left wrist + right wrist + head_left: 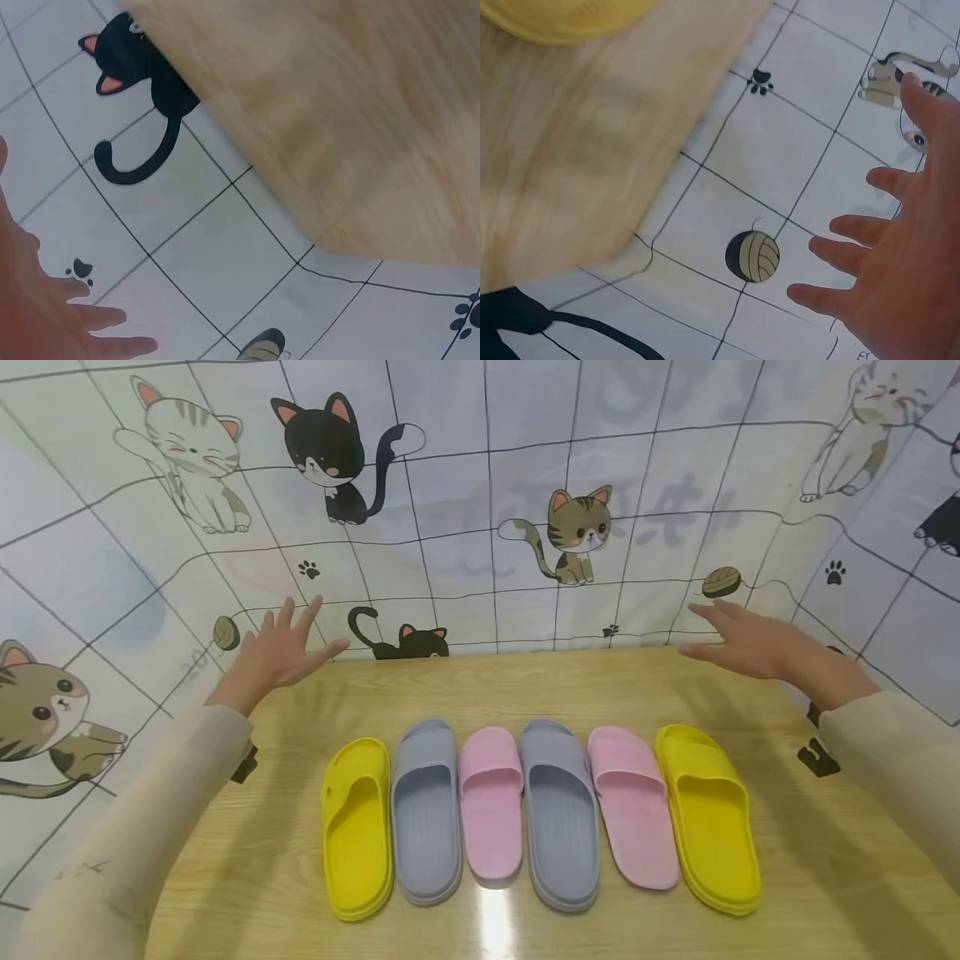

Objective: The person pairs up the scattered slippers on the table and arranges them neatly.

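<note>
Six slippers would be several, standing side by side in a row on the wooden table (247,877): a yellow slipper (358,852) at the left end, a grey slipper (426,835), a pink slipper (491,827), another grey slipper (562,835), another pink slipper (637,835) and a yellow slipper (716,835) at the right end. Their open heels face me. Above the table's far left, my left hand (281,647) is raised with fingers spread, holding nothing. My right hand (750,639) hovers at the far right, fingers extended and free of any object. Neither touches a slipper.
A white gridded backdrop (457,560) with cartoon cats rises behind the table and along both sides. Part of a yellow slipper (570,15) shows at the top of the right wrist view.
</note>
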A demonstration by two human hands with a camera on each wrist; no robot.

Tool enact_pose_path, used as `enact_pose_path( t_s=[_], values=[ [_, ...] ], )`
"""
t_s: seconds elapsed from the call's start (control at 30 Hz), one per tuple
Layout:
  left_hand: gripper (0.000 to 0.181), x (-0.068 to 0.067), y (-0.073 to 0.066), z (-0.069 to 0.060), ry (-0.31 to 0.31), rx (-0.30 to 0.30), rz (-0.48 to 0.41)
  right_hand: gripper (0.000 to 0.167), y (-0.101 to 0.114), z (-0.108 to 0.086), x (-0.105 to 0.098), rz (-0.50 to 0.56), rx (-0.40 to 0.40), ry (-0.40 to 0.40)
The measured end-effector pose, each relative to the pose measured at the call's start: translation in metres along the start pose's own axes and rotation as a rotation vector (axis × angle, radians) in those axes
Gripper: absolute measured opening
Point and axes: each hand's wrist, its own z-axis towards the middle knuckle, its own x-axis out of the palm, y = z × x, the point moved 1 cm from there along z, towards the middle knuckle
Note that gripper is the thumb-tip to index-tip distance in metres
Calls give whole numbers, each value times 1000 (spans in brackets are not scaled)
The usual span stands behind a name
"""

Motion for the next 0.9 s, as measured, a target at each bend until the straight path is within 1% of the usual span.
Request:
enact_pose_path(
  t_s=[0.13, 0.27, 0.3, 0.37, 0.4, 0.5, 0.53, 0.57, 0.67, 0.77, 0.87, 0.9],
  values=[
    [97, 17, -8, -16, 50, 48, 6, 88, 10, -11, 17, -11, -28, -7],
    [89, 37, -17, -30, 55, 118, 44, 75, 18, -17, 39, -21, -88, -44],
    [88, 42, -20, -33, 58, 136, 45, 70, 20, -19, 44, -28, -101, -50],
    [88, 50, -26, -40, 84, 150, 39, 56, 25, -22, 54, -34, -132, -53],
    [89, 54, -29, -44, 107, 152, 33, 49, 27, -24, 58, -37, -145, -45],
    [91, 65, -38, -54, 205, 146, 6, 28, 32, -30, 71, -38, -179, -7],
    [91, 68, -41, -57, 239, 141, 8, 23, 34, -32, 75, -27, -191, 7],
    [91, 71, -43, -61, 271, 143, 4, 21, 35, -33, 80, -20, -192, 22],
    [90, 77, -49, -72, 353, 145, -19, 29, 39, -40, 92, 19, -171, 57],
    [90, 79, -54, -83, 408, 136, -56, 46, 43, -49, 100, 60, -135, 84],
    [92, 78, -58, -94, 445, 123, -92, 62, 46, -58, 105, 82, -105, 99],
    [93, 78, -59, -97, 464, 112, -116, 66, 47, -60, 106, 86, -101, 103]
  ],
)
